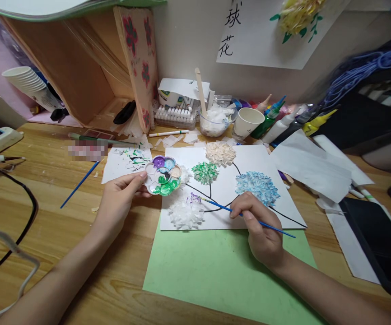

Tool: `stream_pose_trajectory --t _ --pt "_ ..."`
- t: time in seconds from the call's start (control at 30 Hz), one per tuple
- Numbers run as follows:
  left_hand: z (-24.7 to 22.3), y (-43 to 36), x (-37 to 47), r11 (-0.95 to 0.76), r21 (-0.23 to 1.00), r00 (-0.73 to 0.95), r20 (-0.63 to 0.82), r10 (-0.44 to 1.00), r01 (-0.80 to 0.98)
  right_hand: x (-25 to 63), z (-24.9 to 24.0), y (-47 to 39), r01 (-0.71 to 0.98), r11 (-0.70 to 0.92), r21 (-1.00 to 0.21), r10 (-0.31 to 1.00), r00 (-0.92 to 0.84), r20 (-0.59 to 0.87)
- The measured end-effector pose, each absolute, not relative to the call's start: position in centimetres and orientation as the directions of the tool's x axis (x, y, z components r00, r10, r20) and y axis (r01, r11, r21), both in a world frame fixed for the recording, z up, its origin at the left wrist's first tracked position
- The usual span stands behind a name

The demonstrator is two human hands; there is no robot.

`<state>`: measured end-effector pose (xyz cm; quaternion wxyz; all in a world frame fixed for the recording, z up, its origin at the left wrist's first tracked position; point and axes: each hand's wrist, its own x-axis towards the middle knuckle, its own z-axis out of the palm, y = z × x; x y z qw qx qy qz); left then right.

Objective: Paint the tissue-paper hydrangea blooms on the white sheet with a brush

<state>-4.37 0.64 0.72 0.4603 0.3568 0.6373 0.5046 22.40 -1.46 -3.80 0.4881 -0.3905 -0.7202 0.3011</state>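
Observation:
My left hand (126, 189) pinches the edge of a flower-shaped paint palette (163, 176) with purple, blue, peach and green paint. A thin blue paintbrush (266, 225) is gripped in my right hand (258, 228). Its tip touches the upper part of a white ruffled flower (186, 214), where some petals show purple. That flower sits on a white sheet (266, 158) with black stem lines, beside a green flower (205, 173), a cream flower (220, 153) and a blue flower (257, 187). Another white flower is partly hidden behind the palette.
Green paper (222, 271) lies under the white sheet. Behind stand a bowl of white scraps (216, 122), a paper cup (248, 122) and paint bottles (273, 119). A paint-smeared paper (124, 164) and a second blue brush (80, 184) lie left; a black phone (378, 243) lies right.

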Motion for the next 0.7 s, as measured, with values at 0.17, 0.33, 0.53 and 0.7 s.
stream_pose_trajectory --t 0.17,0.33,0.53,0.7 --pt "0.69 0.67 -4.34 0.234 0.972 -0.325 -0.226 0.918 -0.015 22.46 -3.93 -1.57 0.213 0.533 -0.819 0.846 -0.169 0.506" --pt "0.81 0.62 -4.27 0.239 0.971 -0.332 -0.227 0.916 -0.007 22.35 -3.96 -1.53 0.262 0.498 -0.826 0.867 -0.179 0.466" --pt "0.78 0.69 -4.26 0.244 0.97 -0.332 -0.233 0.914 -0.011 22.16 -3.76 -1.41 0.3 0.456 -0.838 0.888 -0.213 0.408" --pt "0.72 0.67 -4.28 0.236 0.972 -0.329 -0.228 0.917 -0.014 22.15 -3.75 -1.46 0.287 0.457 -0.842 0.887 -0.217 0.407"
